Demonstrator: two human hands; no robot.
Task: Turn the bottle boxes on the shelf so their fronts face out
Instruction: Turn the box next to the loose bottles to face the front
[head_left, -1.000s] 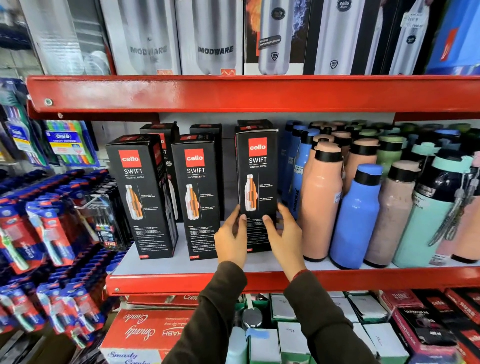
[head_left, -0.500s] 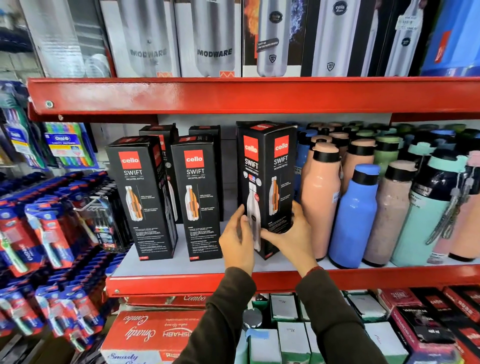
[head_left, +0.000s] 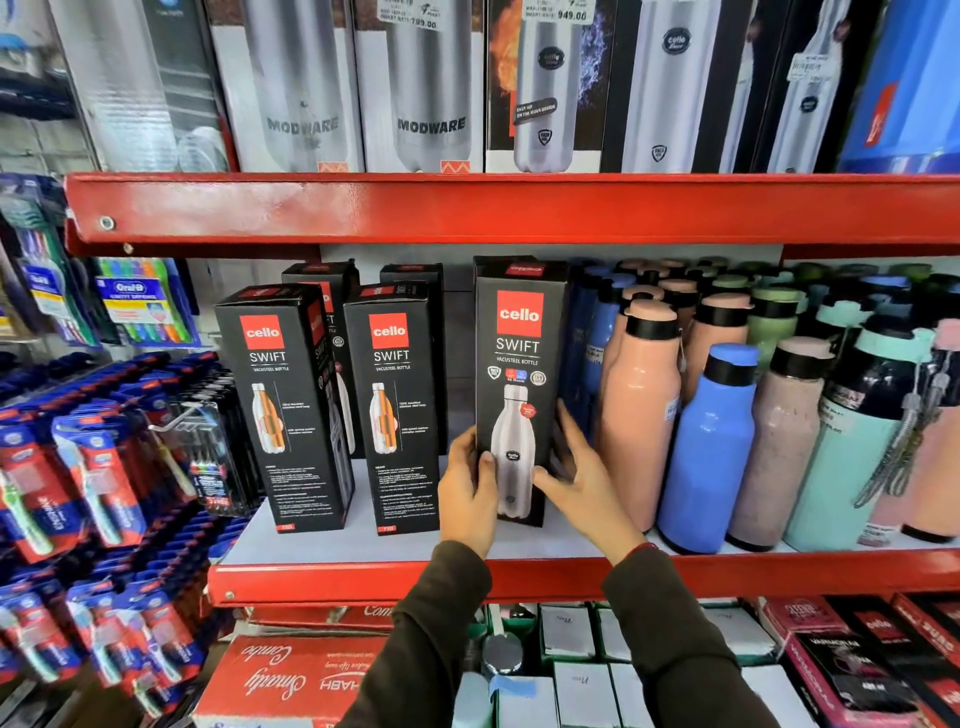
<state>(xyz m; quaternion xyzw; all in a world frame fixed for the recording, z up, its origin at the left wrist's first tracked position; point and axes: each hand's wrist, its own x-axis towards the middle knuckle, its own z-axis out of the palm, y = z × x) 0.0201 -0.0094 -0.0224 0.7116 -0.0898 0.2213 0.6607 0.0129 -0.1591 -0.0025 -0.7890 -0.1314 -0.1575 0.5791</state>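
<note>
A: Where is the box sitting that the person is handling?

B: The held box is standing upright on the shelf, near its front edge and about midway along. Its white-bottle face is pointing outward.

A: What are the two hands doing?

B: The left hand is wrapping the box's lower left edge, thumb lying across the front. The right hand is spreading open, fingers pressing against the lower right side and thumb reaching onto the front. Both are gripping this one box and nothing else.

A: What is crowding it?

B: Just beside it on the right, a peach bottle is standing, with the right hand's fingers squeezing between the two. A blue bottle and a dusty pink bottle are lining the front edge further right, and more bottles are packing the space behind them.

A: And on the left?

B: The middle box is standing a little apart, and the left box is sitting toward the shelf's left end; both are showing the orange cut-away bottle face. Two more black boxes are standing behind them. Toothbrush packs are hanging off to the left of the shelf.
</note>
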